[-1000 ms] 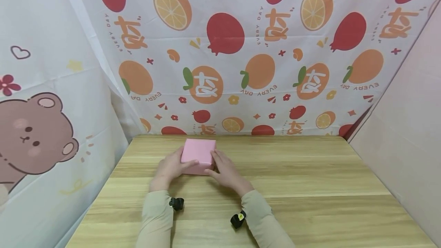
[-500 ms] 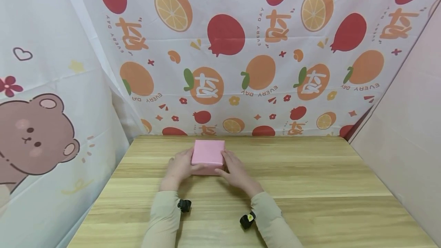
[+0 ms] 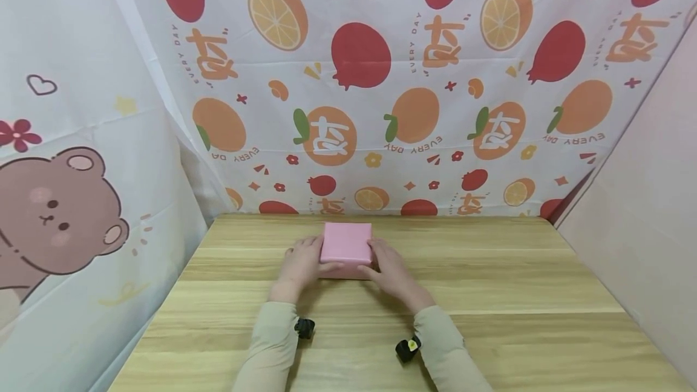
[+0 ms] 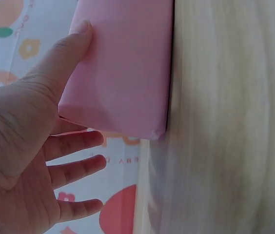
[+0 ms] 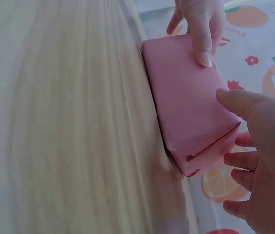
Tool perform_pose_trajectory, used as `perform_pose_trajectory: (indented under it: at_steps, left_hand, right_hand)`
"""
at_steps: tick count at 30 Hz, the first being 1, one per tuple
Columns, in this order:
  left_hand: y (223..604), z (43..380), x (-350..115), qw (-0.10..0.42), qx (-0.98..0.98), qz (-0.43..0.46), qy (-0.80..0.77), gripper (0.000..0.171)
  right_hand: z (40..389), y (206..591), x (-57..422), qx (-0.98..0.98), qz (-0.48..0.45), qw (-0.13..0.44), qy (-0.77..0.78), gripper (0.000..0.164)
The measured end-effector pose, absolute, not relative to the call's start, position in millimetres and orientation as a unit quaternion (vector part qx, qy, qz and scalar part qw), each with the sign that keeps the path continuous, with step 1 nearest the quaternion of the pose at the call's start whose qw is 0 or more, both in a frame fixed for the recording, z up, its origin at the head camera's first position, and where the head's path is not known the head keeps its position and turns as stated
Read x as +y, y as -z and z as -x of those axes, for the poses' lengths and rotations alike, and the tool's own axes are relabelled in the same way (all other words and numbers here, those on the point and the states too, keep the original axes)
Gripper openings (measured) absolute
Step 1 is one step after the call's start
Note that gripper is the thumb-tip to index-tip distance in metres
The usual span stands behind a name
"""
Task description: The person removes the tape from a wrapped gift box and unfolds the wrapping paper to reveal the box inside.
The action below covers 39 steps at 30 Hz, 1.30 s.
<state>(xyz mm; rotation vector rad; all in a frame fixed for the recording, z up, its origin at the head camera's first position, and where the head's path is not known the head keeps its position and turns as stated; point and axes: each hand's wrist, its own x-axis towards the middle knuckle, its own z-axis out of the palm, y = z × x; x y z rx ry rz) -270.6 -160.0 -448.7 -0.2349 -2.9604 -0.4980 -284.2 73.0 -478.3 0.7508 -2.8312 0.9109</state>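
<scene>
The pink box (image 3: pixel 346 242) sits near the bench's far edge, left of that edge's middle, one long side facing the near edge. It appears to rest flat on the bench (image 3: pixel 506 331). Its wrapping looks smooth, and end folds (image 5: pixel 208 153) show at its right end.

The left hand (image 3: pixel 302 264) is spread wide: its thumb lies straight on the near side, the index finger runs behind the left end, partly hidden, and the other three fingers extend apart from the box. The right hand (image 3: pixel 393 268) is likewise spread, thumb tip by the top of the near side, fingers fanned beside the right end; which of them touch, the views do not settle. Neither has fingers curled round the box; it lies between the two.

So light a hold could let the box pivot: if one hand pressed harder than the other, a corner would likely swing toward the far edge. Lifted this way, it might slip, the smooth paper giving few fingertips little to bear on. A fingertip catching the end folds could work the wrapping loose.

Beyond the far edge hangs a fruit cloth (image 3: pixel 370 65); a push too far might run the box into it. Past the left edge hangs a bear cloth (image 3: pixel 60 216). The black wrist cameras (image 3: pixel 304 328) are well apart from the box, so a knock seems unlikely.
</scene>
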Motion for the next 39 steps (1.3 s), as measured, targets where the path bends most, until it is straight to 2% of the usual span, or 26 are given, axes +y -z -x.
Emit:
perform_pose_trajectory:
  at_steps: [8,17,27,39]
  left_hand:
    - [451,268,-138,0.077,-0.977,0.111,0.166,0.089]
    - [456,263,-115,0.101,-0.97,0.153,0.161,0.082]
    - [457,254,-91,0.07,-0.969,0.169,0.166,0.084]
    - [462,259,-92,0.042,-0.965,0.165,0.201,0.088]
  right_hand:
    - [285,474,97,-0.92,-0.237,0.056,-0.308,0.061]
    - [278,466,123,-0.921,-0.174,0.022,-0.348,0.054]
    - [274,454,151,-0.927,-0.158,0.023,-0.34,0.035]
    - [279,452,162,-0.922,-0.158,0.004,-0.354,0.036]
